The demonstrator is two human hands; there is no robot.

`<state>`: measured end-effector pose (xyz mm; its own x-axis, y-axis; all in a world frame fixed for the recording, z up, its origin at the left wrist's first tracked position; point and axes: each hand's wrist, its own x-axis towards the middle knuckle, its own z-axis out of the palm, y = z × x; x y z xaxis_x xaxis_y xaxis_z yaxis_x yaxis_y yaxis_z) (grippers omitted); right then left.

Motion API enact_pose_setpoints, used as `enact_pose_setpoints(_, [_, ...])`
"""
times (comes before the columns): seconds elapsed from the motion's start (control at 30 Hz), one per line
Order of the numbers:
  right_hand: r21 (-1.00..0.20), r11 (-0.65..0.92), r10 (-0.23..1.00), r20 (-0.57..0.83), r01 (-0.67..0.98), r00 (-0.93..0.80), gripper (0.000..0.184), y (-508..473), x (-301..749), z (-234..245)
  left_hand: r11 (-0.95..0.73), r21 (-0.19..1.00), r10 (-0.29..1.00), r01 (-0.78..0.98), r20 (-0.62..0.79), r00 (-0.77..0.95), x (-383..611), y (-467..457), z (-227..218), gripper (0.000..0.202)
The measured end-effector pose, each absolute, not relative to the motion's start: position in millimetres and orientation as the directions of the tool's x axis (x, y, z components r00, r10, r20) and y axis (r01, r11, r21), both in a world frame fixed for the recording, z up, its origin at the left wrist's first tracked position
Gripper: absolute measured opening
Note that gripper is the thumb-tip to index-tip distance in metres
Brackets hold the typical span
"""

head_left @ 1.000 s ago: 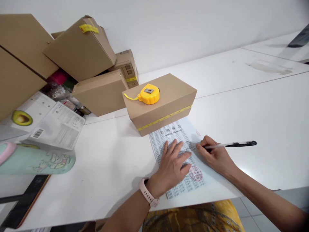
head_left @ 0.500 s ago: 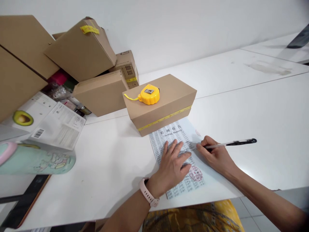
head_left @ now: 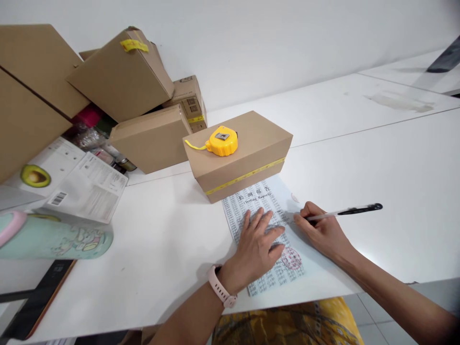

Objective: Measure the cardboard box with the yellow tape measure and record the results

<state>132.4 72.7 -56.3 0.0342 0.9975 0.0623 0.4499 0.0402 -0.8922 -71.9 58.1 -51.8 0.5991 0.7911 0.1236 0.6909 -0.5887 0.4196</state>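
Observation:
A printed sheet (head_left: 276,278) headed "Testing Report" lies on the white table, covered in columns of small dark handwriting-like marks, with a round red stamp low on its right part. My left hand (head_left: 257,247) rests flat on the sheet, fingers spread. At the sheet's right side my right hand (head_left: 323,232) grips a pen (head_left: 354,210) with a clear barrel and black cap end; its tip is hidden by my fingers. Just beyond the sheet's top edge stands a cardboard box (head_left: 247,158) with a yellow tape strip. On top of it sits a yellow tape measure (head_left: 223,141).
Several cardboard boxes (head_left: 122,76) are piled at the back left against the wall. Nearer are a white carton (head_left: 89,187) with an avocado picture, a mint-green bottle (head_left: 64,237) lying sideways and a black device (head_left: 43,299). The table's front edge (head_left: 309,302) runs close by my wrists.
My right hand and the pen have shifted very slightly to the right. My left hand, the sheet and the box stay in place.

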Motion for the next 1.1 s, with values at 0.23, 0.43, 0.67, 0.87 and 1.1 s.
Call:
enact_pose_setpoints(0.23, [-0.898,0.026,0.998,0.046,0.439,0.036,0.034,73,133,-56,-0.584,0.425,0.793,0.691,0.116,0.598,-72,58,-51,0.036])
enact_pose_setpoints(0.43, [-0.890,0.021,0.998,0.046,0.456,0.043,0.033,73,133,-57,-0.585,0.421,0.793,0.693,0.117,0.598,-73,58,-50,0.035])
enact_pose_setpoints(0.67, [-0.894,0.034,0.998,0.057,0.447,0.037,0.035,72,133,-57,-0.586,0.421,0.793,0.693,0.120,0.597,-72,58,-51,0.035])
enact_pose_setpoints(0.87, [-0.880,0.038,0.988,0.105,0.474,0.116,0.030,74,140,-61,-0.582,0.425,0.793,0.693,0.107,0.600,-73,58,-48,0.036])
enact_pose_setpoints(1.1, [-0.600,0.325,0.924,0.366,0.731,-0.110,0.027,84,150,-64,-0.629,0.428,0.773,0.650,0.431,0.465,-71,61,-47,0.026])
